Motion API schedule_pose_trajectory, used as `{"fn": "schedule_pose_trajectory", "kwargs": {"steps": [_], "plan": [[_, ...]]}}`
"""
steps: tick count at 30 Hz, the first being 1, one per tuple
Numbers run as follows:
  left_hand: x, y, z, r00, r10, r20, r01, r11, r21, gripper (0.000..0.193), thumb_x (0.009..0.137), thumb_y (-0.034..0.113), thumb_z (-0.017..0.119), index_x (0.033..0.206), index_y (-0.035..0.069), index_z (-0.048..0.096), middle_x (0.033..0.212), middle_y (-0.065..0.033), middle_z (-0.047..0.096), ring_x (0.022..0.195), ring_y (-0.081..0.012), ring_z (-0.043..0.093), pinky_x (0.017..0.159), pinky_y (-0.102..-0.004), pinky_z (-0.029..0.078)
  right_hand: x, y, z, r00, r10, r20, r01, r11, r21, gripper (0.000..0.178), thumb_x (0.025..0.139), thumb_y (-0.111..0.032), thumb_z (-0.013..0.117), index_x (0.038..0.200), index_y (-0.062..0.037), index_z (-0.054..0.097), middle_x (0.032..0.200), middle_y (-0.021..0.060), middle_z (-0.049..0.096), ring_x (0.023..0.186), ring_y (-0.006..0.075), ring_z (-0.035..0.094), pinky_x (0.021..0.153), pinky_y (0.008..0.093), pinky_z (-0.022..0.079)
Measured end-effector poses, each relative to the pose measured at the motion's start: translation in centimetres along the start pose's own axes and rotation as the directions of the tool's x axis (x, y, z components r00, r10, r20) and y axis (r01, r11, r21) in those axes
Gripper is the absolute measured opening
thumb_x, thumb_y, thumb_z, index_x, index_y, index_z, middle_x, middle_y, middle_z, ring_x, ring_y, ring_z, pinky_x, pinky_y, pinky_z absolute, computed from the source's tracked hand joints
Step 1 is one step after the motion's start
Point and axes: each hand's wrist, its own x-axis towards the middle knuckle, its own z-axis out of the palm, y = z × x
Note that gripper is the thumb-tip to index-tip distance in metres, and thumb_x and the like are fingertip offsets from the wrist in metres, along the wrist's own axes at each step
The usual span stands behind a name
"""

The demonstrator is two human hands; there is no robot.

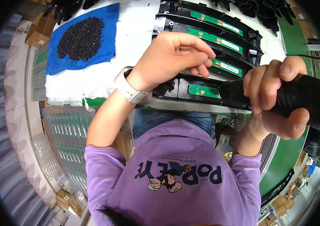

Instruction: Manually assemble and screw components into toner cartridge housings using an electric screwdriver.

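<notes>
My right hand is wrapped round a black electric screwdriver, lying nearly level and pointing left. Its nose reaches over a green circuit board in the nearest long black plastic housing; whether the bit touches a screw is hidden. Above that housing hovers my left hand, with curled fingers and the thumb against the fingertips. Anything in that pinch is too small or hidden to make out. Beyond it lie several more black housings, each with a green board bearing a white label.
At the far left a blue cloth carries a heap of small black screws. Black parts are piled at the back right. Clear trays of green boards stand below the table's left front edge. A dark cable runs at right.
</notes>
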Motion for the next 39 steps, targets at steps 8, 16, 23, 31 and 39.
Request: {"fn": "schedule_pose_trajectory", "kwargs": {"steps": [8, 16, 23, 31, 39], "plan": [[0.0, 0.0, -0.1, 1.0, 0.019, 0.024, -0.02, 1.0, 0.02, 0.018, 0.087, 0.009, 0.057, 0.1, -0.001, 0.062, 0.086, -0.0088, 0.066, 0.072, -0.0105, 0.063, 0.066, -0.0205, 0.05, -0.1, -0.1, 0.5, 1.0, -0.006, 0.015, 0.007, 0.998, -0.065, 0.062, 0.075, -0.055, 0.061, 0.106, -0.0048, 0.041, 0.058, -0.0039, 0.043, 0.042, 0.008, 0.04, 0.048, 0.025, 0.036], [-0.1, 0.1, 0.0, 0.999, 0.034, 0.028, -0.035, 0.998, 0.044, 0.017, 0.087, 0.01, 0.057, 0.1, 0.0, 0.063, 0.085, -0.0083, 0.066, 0.071, -0.0091, 0.062, 0.066, -0.0192, 0.048, 0.2, 0.6, -0.3, 0.98, -0.117, 0.158, 0.114, 0.993, 0.029, 0.063, 0.075, -0.055, 0.061, 0.106, -0.0039, 0.042, 0.058, -0.0036, 0.043, 0.042, 0.0082, 0.04, 0.048, 0.0252, 0.035], [0.0, -0.4, 0.2, 0.998, 0.053, 0.032, -0.053, 0.998, 0.018, 0.017, 0.087, 0.009, 0.057, 0.099, -0.001, 0.062, 0.085, -0.0078, 0.065, 0.071, -0.009, 0.062, 0.066, -0.0191, 0.048, 0.1, 0.1, 0.9, 0.998, 0.002, 0.059, 0.003, 0.996, -0.085, 0.052, 0.076, -0.048, 0.062, 0.098, -0.0047, 0.042, 0.058, -0.002, 0.043, 0.042, 0.0089, 0.039, 0.047, 0.0253, 0.034], [0.0, -0.1, 0.0, 0.999, 0.034, 0.041, -0.036, 0.999, 0.033, 0.017, 0.087, 0.01, 0.057, 0.1, -0.001, 0.062, 0.086, -0.0074, 0.065, 0.071, -0.0087, 0.061, 0.066, -0.019, 0.048, 0.6, 0.4, 1.8, 0.998, 0.008, 0.068, -0.005, 0.999, -0.044, 0.044, 0.076, -0.041, 0.064, 0.09, -0.0051, 0.043, 0.057, 0.0, 0.045, 0.042, 0.0093, 0.039, 0.043, 0.0243, 0.033], [0.2, -0.4, 0.1, 0.992, 0.124, 0.009, -0.124, 0.992, -0.003, 0.017, 0.087, 0.006, 0.057, 0.1, -0.003, 0.06, 0.087, -0.0112, 0.065, 0.073, -0.0126, 0.063, 0.069, -0.0229, 0.052, 0.9, 0.3, 0.0, 0.993, 0.021, 0.12, -0.028, 0.998, 0.055, 0.048, 0.078, -0.046, 0.064, 0.096, -0.0052, 0.044, 0.057, -0.0015, 0.044, 0.043, 0.0089, 0.041, 0.045, 0.0243, 0.034]]}}
